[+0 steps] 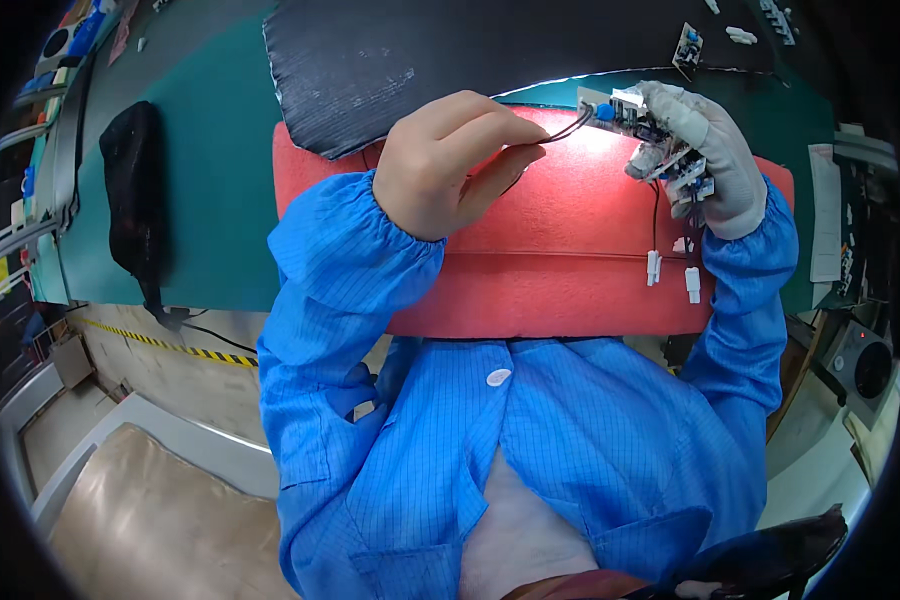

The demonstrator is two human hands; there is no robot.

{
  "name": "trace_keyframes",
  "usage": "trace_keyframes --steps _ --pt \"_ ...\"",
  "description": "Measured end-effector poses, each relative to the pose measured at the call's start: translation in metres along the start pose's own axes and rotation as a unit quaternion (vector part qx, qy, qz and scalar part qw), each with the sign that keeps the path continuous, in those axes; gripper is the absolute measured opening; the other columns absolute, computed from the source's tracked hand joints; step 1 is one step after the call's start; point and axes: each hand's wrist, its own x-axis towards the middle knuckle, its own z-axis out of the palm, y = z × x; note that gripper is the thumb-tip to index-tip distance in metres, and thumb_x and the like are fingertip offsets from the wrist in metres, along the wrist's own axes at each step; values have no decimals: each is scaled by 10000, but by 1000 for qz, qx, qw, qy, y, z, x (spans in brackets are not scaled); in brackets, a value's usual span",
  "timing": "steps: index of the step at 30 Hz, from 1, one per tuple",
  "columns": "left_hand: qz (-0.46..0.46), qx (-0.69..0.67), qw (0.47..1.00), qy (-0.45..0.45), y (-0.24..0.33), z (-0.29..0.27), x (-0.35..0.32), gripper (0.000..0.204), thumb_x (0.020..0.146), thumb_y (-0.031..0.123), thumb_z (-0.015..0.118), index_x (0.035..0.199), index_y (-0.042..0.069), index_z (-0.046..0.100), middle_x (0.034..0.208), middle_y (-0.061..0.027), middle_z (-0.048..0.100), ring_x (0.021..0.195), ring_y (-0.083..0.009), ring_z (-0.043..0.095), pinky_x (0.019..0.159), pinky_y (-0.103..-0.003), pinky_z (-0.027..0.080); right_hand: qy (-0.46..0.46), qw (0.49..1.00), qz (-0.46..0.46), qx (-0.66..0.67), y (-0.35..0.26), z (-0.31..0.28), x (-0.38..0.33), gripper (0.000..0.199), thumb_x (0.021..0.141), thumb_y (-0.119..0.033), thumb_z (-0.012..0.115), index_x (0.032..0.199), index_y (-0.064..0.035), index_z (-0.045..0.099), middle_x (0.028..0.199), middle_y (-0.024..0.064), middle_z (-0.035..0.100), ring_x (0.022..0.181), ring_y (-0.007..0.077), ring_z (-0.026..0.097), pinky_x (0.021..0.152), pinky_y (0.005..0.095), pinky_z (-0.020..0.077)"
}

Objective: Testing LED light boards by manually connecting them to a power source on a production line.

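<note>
My bare left hand (450,165) pinches dark wires (570,128) between thumb and fingers, over the red pad (530,225). The wires run to a small circuit board (610,112) with a blue round part. My right hand (720,150), in a white glove with worn fingertips, is closed around that board and at least one more circuit board (688,175) below it. Dark leads hang from the right hand, ending in a white connector (653,268) and another white connector (693,285) against the pad. Parts of the boards are hidden by the glove.
A black sheet (420,60) lies beyond the pad on the green mat (210,200). Another circuit board (687,48) and white connectors (740,36) rest at its far right. A black pouch-like item (135,190) lies left; a dark round-faced device (863,362) stands right.
</note>
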Motion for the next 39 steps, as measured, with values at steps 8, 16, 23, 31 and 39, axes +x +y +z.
trace_keyframes --steps 8,16,23,31,39 --pt "30 9 999 17 -4 1 4 222 676 19 733 885 48 665 741 -89 609 672 -238 602 576 -314 500 -7 999 38 -7 -15 7 -2 464 872 -342 575 1158 21 539 1018 113 628 752 165 670 520 185 518" --pt "-109 -111 987 50 12 -2 9 98 738 12 694 834 25 681 697 -70 597 623 -166 589 533 -240 455 -53 998 -10 25 -20 4 -4 506 877 -385 543 1197 6 524 898 93 646 561 55 567 462 168 437" --pt "-212 -270 854 391 -41 -48 32 127 851 40 572 945 -34 617 824 -116 650 705 -156 615 643 -256 487 23 983 -164 78 -9 4 0 476 940 -309 459 1276 27 435 1020 115 631 601 47 491 485 142 414" --pt "-147 -68 986 -31 13 20 24 290 726 224 729 944 43 671 804 -115 645 740 -247 617 702 -323 491 -6 974 -161 160 -7 23 1 403 919 -266 503 1227 -6 486 997 113 635 607 71 574 395 167 422" --pt "-340 -302 887 -83 14 12 25 186 815 115 648 928 -32 643 734 -44 623 661 -83 551 599 -233 452 -46 981 -92 162 -3 26 -1 493 912 -382 498 1193 23 493 832 78 640 533 61 544 429 180 402"
